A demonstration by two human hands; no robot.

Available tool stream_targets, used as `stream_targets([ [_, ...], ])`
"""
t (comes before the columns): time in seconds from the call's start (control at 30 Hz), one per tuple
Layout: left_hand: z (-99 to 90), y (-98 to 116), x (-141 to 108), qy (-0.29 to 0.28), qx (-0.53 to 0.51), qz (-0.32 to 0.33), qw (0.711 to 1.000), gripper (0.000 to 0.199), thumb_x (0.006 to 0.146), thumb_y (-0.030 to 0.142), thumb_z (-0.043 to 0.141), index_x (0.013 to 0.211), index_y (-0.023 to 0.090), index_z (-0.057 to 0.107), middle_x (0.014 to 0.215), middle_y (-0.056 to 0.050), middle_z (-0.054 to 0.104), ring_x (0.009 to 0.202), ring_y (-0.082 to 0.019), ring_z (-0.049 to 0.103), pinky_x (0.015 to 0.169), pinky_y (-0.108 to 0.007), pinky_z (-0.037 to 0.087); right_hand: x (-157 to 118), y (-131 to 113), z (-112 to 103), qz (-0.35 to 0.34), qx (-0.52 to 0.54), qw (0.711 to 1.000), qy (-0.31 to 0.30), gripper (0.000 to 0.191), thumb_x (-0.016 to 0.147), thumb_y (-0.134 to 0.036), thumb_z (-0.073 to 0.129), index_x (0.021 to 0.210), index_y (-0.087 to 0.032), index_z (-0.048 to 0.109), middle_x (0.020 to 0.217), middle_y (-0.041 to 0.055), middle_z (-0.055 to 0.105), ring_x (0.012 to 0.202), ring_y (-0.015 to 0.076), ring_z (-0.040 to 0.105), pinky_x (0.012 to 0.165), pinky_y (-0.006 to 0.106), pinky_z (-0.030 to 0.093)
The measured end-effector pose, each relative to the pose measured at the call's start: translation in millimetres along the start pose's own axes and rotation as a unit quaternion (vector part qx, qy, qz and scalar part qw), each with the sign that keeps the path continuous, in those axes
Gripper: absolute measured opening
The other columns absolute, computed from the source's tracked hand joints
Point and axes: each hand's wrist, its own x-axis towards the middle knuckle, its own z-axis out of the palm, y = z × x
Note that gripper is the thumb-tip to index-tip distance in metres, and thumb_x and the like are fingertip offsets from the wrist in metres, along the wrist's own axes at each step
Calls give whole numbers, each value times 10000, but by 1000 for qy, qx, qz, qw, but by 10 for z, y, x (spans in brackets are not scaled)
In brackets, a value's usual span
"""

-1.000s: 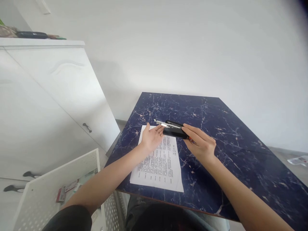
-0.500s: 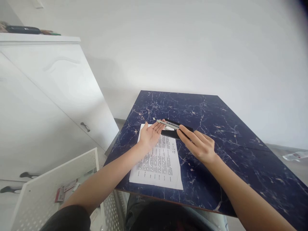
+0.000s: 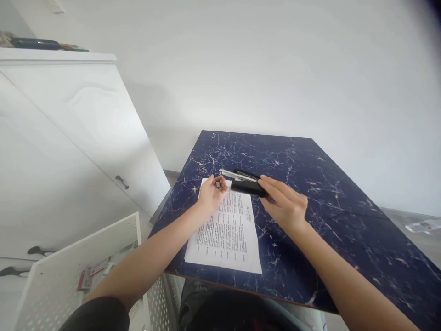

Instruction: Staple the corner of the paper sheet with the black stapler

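A black stapler (image 3: 248, 186) is spread open above the table, its silvery metal rail pointing left. My right hand (image 3: 285, 200) is closed around the stapler's right end. Just left of the rail's tip, my left hand (image 3: 212, 195) is palm up with its fingers curled in towards the thumb; whether something small lies between them is too small to tell. Printed paper sheets (image 3: 225, 239) lie on the dark blue marbled table (image 3: 275, 156), partly under my left hand.
A pulled-out white drawer (image 3: 86, 243) with small packets in it stands at the lower left. Behind it is a white cabinet (image 3: 69, 124) with dark handles. A clear plastic item (image 3: 422, 226) lies beyond the table's right edge.
My left hand's fingers have curled in from a flatter palm, and the hand has shifted slightly left. My right hand has tilted the stapler, and its black lower part shows more.
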Motion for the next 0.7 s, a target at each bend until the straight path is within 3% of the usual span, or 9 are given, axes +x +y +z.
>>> stream_targets([
  [0.07, -57, 201, 96, 48, 5, 18, 999, 194, 1000, 185, 450, 825, 178, 534, 650, -9, 514, 532, -95, 508, 533, -224, 464, 8, -38, 15, 116, 65, 991, -10, 248, 846, -288, 723, 1085, -245, 769, 968, 52, 780, 698, 179, 698, 586, 309, 563],
  [0.1, -90, 326, 136, 56, -4, 35, 998, 209, 1001, 169, 449, 800, 178, 509, 611, 16, 458, 480, -76, 434, 472, -206, 390, 4, -63, 29, 156, 101, 981, -45, 238, 822, -331, 745, 1036, -231, 777, 901, 50, 773, 667, 177, 685, 566, 303, 546],
  [0.17, -162, 571, 190, 58, -30, 74, 995, 242, 1019, 153, 409, 786, 174, 473, 560, 59, 343, 426, -56, 318, 429, -193, 291, -25, -129, 82, 198, 168, 955, -144, 227, 785, -380, 767, 943, -218, 782, 815, 42, 752, 627, 170, 660, 552, 295, 516],
  [0.27, -246, 789, 216, 64, -44, 104, 992, 236, 1021, 93, 359, 827, 156, 478, 552, 78, 302, 419, -41, 273, 432, -175, 252, -97, -259, 230, 221, 231, 912, -256, 205, 777, -380, 761, 897, -214, 777, 776, 31, 736, 638, 173, 646, 585, 296, 494],
  [0.4, -231, 747, 196, 73, -38, 87, 993, 200, 972, 34, 403, 837, 140, 505, 543, 83, 295, 417, -40, 279, 426, -171, 222, -183, -364, 360, 213, 238, 893, -316, 202, 768, -389, 766, 888, -226, 773, 725, 6, 712, 629, 170, 623, 607, 296, 471],
  [0.5, -163, 664, 151, 85, -27, 66, 994, 171, 928, 39, 483, 794, 131, 536, 536, 80, 309, 412, -40, 282, 421, -177, 206, -145, -280, 268, 182, 210, 884, -375, 408, 694, -456, 821, 1039, -244, 765, 680, -10, 681, 585, 171, 589, 561, 292, 438],
  [0.53, -144, 654, 139, 78, -10, 57, 995, 172, 918, 42, 486, 784, 132, 544, 532, 79, 312, 409, -42, 282, 419, -177, 196, -78, -206, 237, 172, 199, 881, -393, 509, 686, -483, 823, 1132, -250, 742, 654, -19, 663, 552, 167, 565, 530, 288, 414],
  [0.6, -127, 661, 129, 58, 23, 73, 995, 177, 882, 23, 477, 764, 129, 556, 523, 77, 320, 404, -39, 281, 418, -170, 183, 170, -11, 271, 174, 170, 888, -389, 490, 780, -511, 743, 1192, -247, 713, 638, -17, 653, 497, 150, 524, 505, 284, 386],
  [0.7, -149, 677, 139, 25, 76, 110, 991, 181, 830, 8, 468, 771, 141, 575, 529, 63, 372, 410, -43, 308, 423, -163, 176, 739, 224, 697, 100, 94, 914, -381, 425, 846, -483, 698, 1191, -236, 719, 987, 69, 732, 671, 157, 634, 658, 290, 453],
])
